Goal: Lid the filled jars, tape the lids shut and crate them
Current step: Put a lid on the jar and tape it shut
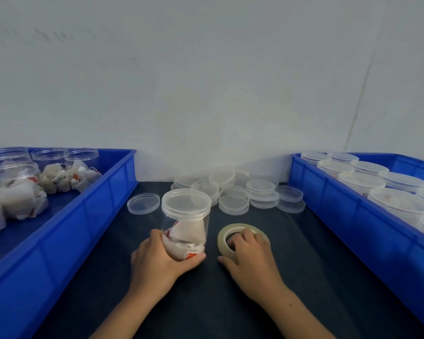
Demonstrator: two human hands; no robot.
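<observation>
The two deep plastic crates, left point(66, 231) and right point(353, 216), are bright blue; the flat cloth-covered table point(304, 277) is near-black, perhaps navy; the round jar lids point(260, 189) are cloudy clear; the lidded cylindrical jar point(185, 216) shows white packets marked red; the tape roll point(222, 237) is pale yellowish.

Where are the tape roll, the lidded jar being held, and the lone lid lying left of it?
tape roll point(222, 237): head view, left side of the ring.
lidded jar point(186, 204): head view, on its lid.
lone lid point(143, 203): head view, centre of its flat face.
</observation>
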